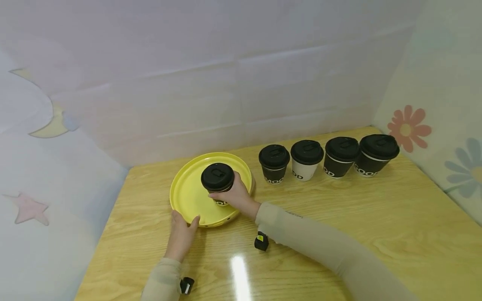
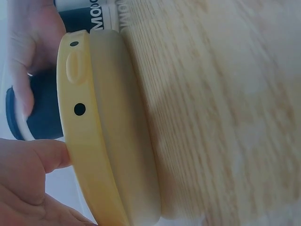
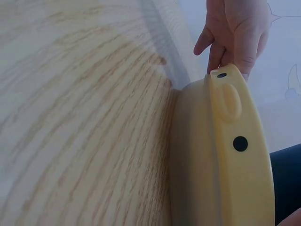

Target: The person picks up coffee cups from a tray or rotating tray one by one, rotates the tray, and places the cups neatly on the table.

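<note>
My right hand [image 1: 238, 195] grips a black paper cup [image 1: 218, 176] with a black lid from its right side. The cup is upright over the round yellow tray [image 1: 184, 190]; in the left wrist view its bottom is hidden behind the tray's rim. At the tray's near left edge is my left hand [image 1: 180, 236], thumb and fingers spread, touching the rim. The left wrist view shows its thumb [image 2: 54, 154] against the tray's side wall. A paler, narrower base [image 2: 127, 141] stands under the tray.
To the right of the tray several lidded cups stand in a row: a small black cup [image 1: 274, 164], a white cup [image 1: 306, 161] and larger black cups [image 1: 340, 158]. The wooden table [image 1: 301, 213] meets a pale wall [image 1: 196, 113] behind and flowered cloth at right.
</note>
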Available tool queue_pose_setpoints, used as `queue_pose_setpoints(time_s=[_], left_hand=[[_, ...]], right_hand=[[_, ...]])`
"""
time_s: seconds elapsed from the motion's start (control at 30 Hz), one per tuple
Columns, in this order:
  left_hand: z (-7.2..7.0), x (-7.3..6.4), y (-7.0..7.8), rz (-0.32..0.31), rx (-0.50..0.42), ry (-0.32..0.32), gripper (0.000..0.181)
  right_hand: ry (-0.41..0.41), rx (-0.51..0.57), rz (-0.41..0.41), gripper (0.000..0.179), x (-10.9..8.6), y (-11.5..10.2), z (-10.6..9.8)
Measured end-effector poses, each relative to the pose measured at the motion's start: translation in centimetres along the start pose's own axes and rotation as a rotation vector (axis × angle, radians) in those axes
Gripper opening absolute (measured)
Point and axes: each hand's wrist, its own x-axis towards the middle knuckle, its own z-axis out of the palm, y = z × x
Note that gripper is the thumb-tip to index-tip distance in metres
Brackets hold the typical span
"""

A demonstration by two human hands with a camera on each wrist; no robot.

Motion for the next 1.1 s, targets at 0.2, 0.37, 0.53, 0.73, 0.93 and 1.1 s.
queue_pose_setpoints(time_s=[0.2,0.37,0.53,0.73,0.93,1.1], left_hand=[[-0.1,-0.2,-0.3,0.011,0.021,-0.009,0.091],[-0.2,-0.1,-0.6,0.019,0.023,-0.019,0.091],[-0.2,0.1,-0.6,0.013,0.022,-0.032,0.092],[-0.3,0.2,-0.4,0.022,0.013,-0.029,0.092],[-0.4,0.3,-0.2,0.021,0.018,-0.039,0.091],[-0.5,0.5,-0.2,0.021,0.032,-0.044,0.091]], right_hand=[[-0.020,0.062,-0.083,0.091,-1.2,-0.8,-1.2],[-0.091,0.143,-0.203,0.082,-2.6,-1.8,-3.3],[-0.113,0.211,-0.344,0.082,-3.4,-2.2,-5.7],[-0.073,0.161,-0.453,0.091,-4.6,-2.4,-8.3],[-0.085,0.171,-0.535,0.091,-5.6,-2.3,-10.4],[-0.108,0.240,-0.521,0.085,-6.3,-1.9,-11.4]])
